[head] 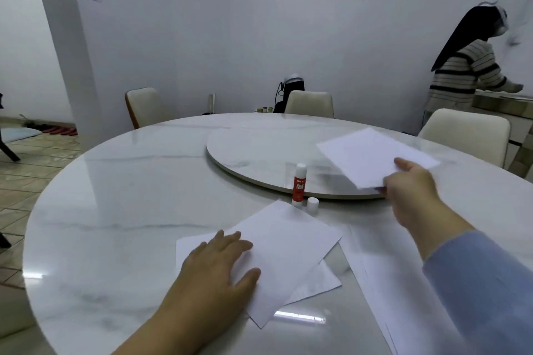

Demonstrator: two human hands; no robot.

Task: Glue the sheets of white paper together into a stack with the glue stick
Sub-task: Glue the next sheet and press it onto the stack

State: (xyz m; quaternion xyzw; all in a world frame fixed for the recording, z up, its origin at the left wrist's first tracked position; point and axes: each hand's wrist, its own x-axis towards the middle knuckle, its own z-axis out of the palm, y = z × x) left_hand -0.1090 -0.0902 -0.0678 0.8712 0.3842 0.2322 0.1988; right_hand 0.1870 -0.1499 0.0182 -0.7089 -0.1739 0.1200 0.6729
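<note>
My left hand (222,262) lies flat, fingers spread, on the left part of a small stack of white paper (288,245) near the table's front edge. My right hand (412,184) is raised over the turntable's near right rim and pinches one white sheet (372,155) by its near corner; the sheet hangs in the air, blurred. An uncapped red and white glue stick (299,184) stands upright just beyond the stack, its white cap (312,206) beside it on the right. More loose white sheets (383,277) lie under my right forearm.
A round marble table (115,210) carries a raised turntable (253,153) at its middle. Cream chairs (310,104) stand around the far side. Another person in a striped top (464,72) works at a counter at the far right.
</note>
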